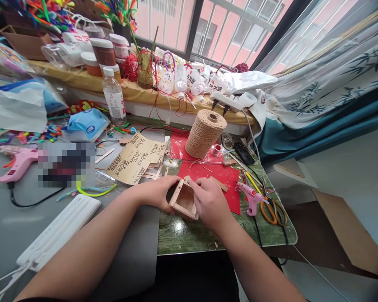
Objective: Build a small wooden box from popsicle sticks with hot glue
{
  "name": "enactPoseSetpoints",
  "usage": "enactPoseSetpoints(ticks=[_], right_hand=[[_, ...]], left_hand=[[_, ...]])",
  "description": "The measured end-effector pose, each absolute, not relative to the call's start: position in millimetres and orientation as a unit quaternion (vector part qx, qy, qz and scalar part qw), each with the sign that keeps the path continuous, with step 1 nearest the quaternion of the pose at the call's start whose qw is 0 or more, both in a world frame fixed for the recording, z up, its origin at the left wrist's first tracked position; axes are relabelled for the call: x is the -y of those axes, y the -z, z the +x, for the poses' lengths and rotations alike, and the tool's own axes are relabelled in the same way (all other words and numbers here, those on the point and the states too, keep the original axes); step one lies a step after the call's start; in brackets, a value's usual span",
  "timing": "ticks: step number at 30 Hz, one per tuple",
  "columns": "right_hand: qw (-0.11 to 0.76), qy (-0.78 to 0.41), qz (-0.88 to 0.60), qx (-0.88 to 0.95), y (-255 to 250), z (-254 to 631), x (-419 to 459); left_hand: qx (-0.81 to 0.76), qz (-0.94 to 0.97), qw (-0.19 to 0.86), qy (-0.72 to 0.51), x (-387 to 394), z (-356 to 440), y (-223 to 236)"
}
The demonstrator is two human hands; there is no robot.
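A small open-topped wooden box [185,211] is held tilted above the green tabletop, its hollow inside facing me. My left hand [157,192] is closed around the box's left side, thumb near the front corner. My right hand [210,204] is at the right rim, its fingers pinched on a small tan piece [187,179] at the far edge. Most of that piece is hidden by the fingers, so I cannot tell what it is. Just beyond the hands lies a red sheet [231,197] with wood scraps on it.
A twine spool [204,134] stands behind the box. Sandpaper sheets [138,159] lie to the left. At right are a pink glue gun [252,199] and orange-handled scissors [269,213]. Another pink glue gun [20,161], a power strip [59,230] and a bottle [114,98] are at left.
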State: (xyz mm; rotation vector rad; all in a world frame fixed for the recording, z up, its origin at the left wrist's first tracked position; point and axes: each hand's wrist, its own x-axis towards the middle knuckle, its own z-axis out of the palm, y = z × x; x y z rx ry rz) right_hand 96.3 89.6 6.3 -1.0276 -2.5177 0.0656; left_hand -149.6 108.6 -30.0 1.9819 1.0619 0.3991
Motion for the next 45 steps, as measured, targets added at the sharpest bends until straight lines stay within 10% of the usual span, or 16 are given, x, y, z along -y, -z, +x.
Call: enactPoseSetpoints(ticks=[6,16,24,45], right_hand=[[0.099,-0.103,-0.249,0.958,-20.0,86.0,-56.8],[0.189,-0.157,-0.191,0.950,-17.6,93.8,-49.8],[0.364,-0.108,-0.416,0.826,-16.2,148.4,-76.6],[0.256,0.025,-0.283,0.924,20.1,183.2,-87.8]], left_hand=[[-0.419,0.796,0.407,-0.162,-108.8,-149.1,30.9],[-0.416,0.805,0.392,-0.157,-108.5,-149.4,33.4],[-0.424,0.811,0.341,-0.215,-109.3,-144.4,28.3],[-0.447,0.783,0.384,-0.198,-113.9,-143.2,31.7]])
